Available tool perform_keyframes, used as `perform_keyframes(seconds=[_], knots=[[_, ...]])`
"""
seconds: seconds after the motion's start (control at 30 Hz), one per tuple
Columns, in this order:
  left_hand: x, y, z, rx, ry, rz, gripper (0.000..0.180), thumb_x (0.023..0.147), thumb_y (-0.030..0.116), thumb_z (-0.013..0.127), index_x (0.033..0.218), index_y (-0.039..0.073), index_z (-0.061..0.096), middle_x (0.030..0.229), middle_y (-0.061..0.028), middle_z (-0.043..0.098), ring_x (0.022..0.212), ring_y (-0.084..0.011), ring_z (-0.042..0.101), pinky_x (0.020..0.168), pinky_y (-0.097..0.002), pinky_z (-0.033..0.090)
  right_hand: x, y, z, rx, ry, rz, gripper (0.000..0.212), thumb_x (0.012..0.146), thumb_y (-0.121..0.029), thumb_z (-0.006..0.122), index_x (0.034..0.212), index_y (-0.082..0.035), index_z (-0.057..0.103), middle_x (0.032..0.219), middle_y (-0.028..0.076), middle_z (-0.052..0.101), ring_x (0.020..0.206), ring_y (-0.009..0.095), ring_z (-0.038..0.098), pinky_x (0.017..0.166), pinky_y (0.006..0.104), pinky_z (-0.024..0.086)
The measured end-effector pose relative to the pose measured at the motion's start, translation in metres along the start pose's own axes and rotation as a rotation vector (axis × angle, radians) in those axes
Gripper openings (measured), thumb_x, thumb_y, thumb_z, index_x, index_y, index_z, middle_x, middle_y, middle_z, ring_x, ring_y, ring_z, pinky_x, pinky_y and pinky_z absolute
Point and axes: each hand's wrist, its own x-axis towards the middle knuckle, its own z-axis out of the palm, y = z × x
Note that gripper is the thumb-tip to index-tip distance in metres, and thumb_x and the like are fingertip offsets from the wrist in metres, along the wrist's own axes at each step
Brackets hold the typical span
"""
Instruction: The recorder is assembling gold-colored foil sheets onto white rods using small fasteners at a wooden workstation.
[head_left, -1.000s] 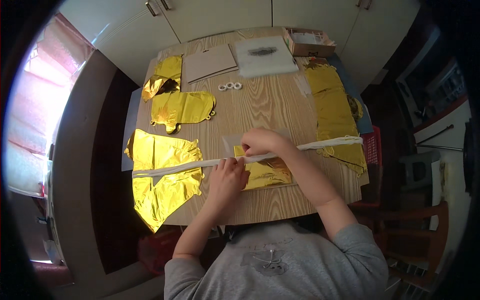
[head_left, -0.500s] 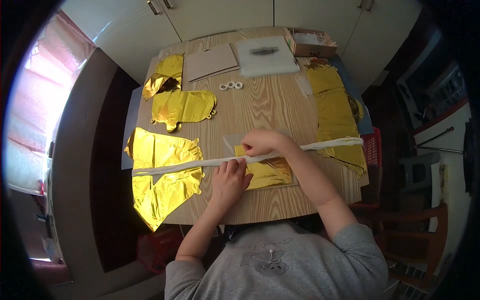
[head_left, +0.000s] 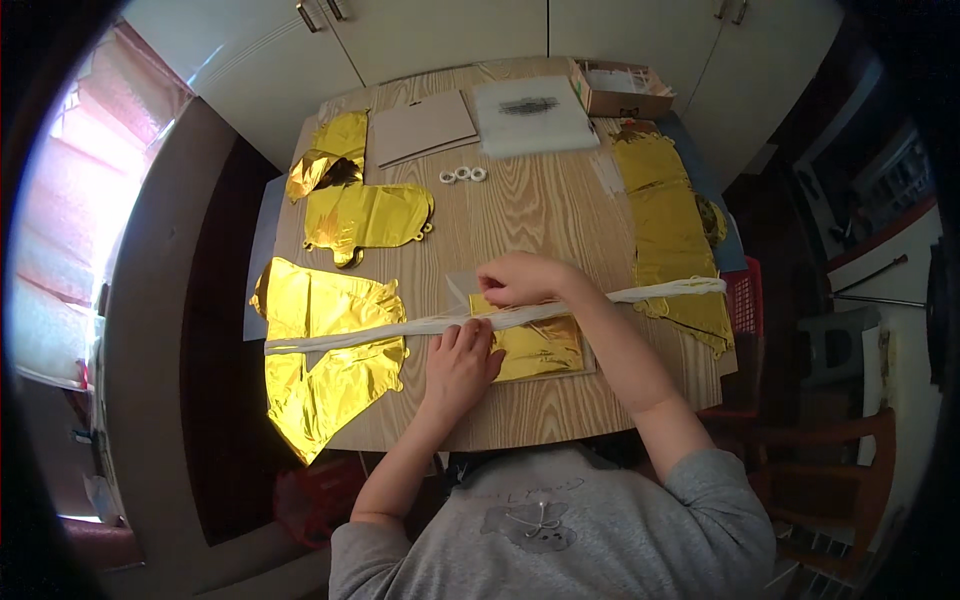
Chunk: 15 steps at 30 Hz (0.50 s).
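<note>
A long bundle of white strings [head_left: 400, 329] lies across the table from left to right, passing over a folded gold foil balloon [head_left: 545, 352] in a clear bag. My left hand [head_left: 463, 358] presses its curled fingers onto the bundle near the middle, at the left edge of the folded foil. Just above and to the right, my right hand [head_left: 520, 280] is bent inward with its fingertips pinched together, close to a few loosened strands. What sits between those fingertips is too small to make out. Under the bundle's left end is a large flat gold foil balloon [head_left: 330, 300].
More flat gold foil balloons lie at the back left [head_left: 370, 213] and along the right side [head_left: 655, 190]. Farther back are brown cardboard sheets [head_left: 425, 125], a stack of clear bags [head_left: 535, 130] and an open box [head_left: 625, 103]. Small white ribbon rolls [head_left: 463, 174] sit mid-table.
My right hand has shifted slightly left and up. Thin strands now stand apart from the bundle near it. My left hand has stayed in place.
</note>
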Motion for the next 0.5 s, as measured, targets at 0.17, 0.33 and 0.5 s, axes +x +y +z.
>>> perform_keyframes(seconds=[0.17,0.33,0.5], knots=[[0.007,0.000,-0.013,-0.096,-0.038,0.002,0.038,0.075,0.024,0.065,0.106,0.004,0.058,0.097,-0.0075,0.058,0.088,-0.0250,0.054,0.075,-0.0372,0.042,-0.009,-0.016,-0.018,0.425,0.193,0.010,0.014,0.086,-0.014,0.054,0.095,-0.004,0.050,0.071,0.004,0.056,0.067,0.011,0.052,0.063,0.0263,0.043],[0.030,-0.013,-0.045,-0.211,0.207,-0.082,0.031,0.070,0.012,0.071,0.097,0.004,0.059,0.089,-0.0099,0.059,0.082,-0.0293,0.056,0.067,-0.0360,0.045,-0.020,-0.021,-0.031,0.478,0.292,-0.155,0.012,0.087,-0.008,0.053,0.097,-0.005,0.049,0.078,-0.003,0.049,0.071,0.005,0.046,0.065,0.0214,0.041],[0.087,-0.016,-0.076,-0.261,0.208,-0.075,0.014,0.076,0.012,0.066,0.086,0.003,0.062,0.075,-0.0097,0.056,0.070,-0.0278,0.057,0.061,-0.0355,0.046,-0.029,-0.034,-0.040,0.555,0.292,-0.180,0.017,0.085,-0.004,0.055,0.100,-0.005,0.048,0.082,-0.003,0.049,0.074,0.004,0.045,0.065,0.0207,0.041]])
